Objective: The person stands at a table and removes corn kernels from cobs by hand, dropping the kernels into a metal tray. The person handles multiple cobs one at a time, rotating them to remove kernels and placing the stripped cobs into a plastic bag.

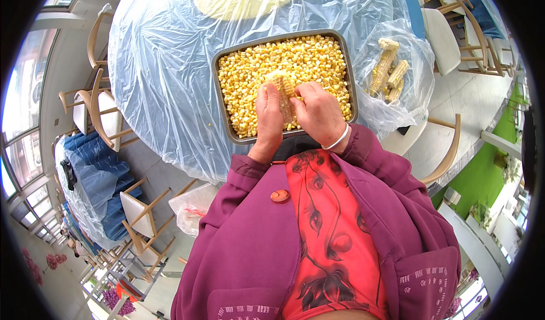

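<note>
My left hand (269, 113) grips a corn cob (286, 105) from its left side, the thumb lying along it. Part of the cob is stripped bare, while rows of kernels remain near its upper end. On the cob's right side, the fingers of my right hand (317, 109) press at those kernels; a white bangle circles that wrist. Both hands are over a dark rectangular metal tray (216, 85) filled with loose yellow corn kernels (298, 51). The tray sits at the near edge of a round table, close to my body.
Thin clear plastic sheeting (166, 73) covers the blue tabletop. Right of the tray, several stripped cobs (382, 71) lie on a clear plastic bag (419, 64). Wooden chairs with pale seats (443, 41) stand around, and another covered table (91, 183) is at left.
</note>
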A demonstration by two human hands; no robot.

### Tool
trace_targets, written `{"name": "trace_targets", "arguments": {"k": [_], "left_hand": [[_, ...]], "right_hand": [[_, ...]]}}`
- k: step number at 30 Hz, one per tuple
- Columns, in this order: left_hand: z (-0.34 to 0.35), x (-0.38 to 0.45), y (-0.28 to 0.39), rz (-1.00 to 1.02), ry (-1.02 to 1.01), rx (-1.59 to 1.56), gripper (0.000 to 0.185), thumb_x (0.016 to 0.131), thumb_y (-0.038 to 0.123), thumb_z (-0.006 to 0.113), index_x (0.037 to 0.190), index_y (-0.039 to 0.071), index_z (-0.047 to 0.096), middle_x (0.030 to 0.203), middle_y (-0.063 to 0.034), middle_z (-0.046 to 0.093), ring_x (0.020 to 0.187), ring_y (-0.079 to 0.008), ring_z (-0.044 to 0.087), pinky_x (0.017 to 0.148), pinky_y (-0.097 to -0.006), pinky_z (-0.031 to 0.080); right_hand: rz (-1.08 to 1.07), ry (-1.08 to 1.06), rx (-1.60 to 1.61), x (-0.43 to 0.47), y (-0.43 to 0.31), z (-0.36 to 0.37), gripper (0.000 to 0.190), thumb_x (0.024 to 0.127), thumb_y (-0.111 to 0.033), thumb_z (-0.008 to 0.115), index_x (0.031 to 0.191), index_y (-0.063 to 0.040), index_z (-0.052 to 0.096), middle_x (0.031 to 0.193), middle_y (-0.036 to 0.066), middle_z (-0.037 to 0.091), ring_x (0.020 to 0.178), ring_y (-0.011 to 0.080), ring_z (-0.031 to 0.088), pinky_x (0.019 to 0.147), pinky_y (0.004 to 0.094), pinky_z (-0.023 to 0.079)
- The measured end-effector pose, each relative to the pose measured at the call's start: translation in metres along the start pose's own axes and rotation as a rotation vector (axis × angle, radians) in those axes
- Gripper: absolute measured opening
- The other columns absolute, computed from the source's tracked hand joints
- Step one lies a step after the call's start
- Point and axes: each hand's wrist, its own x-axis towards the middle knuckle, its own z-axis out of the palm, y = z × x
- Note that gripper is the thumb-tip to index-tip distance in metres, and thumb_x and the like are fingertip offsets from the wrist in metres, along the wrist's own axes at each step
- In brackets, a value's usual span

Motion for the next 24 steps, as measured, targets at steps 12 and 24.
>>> {"name": "trace_targets", "arguments": {"k": [12, 24], "left_hand": [[0.005, -0.002, -0.007, 0.17, 0.078, 0.27, 0.035, 0.096, 0.024, 0.055, 0.115, -0.004, 0.048, 0.1, -0.0098, 0.06, 0.086, -0.0132, 0.057, 0.071, -0.0281, 0.048], [0.01, -0.005, 0.0, 0.102, 0.065, 0.049, 0.044, 0.09, 0.01, 0.063, 0.121, -0.005, 0.037, 0.102, -0.0118, 0.06, 0.087, -0.012, 0.059, 0.067, -0.0231, 0.05]], "right_hand": [[-0.028, -0.033, -0.08, 0.002, 0.013, 0.007, 0.01, 0.077, -0.005, 0.058, 0.069, 0.0, 0.059, 0.07, 0.018, 0.059, 0.068, 0.0355, 0.059, 0.062, 0.0435, 0.047], [-0.042, -0.062, -0.017, 0.006, 0.02, 0.006, 0.008, 0.07, -0.003, 0.054, 0.065, 0.001, 0.058, 0.066, 0.023, 0.059, 0.066, 0.0389, 0.06, 0.063, 0.0461, 0.049]]}}
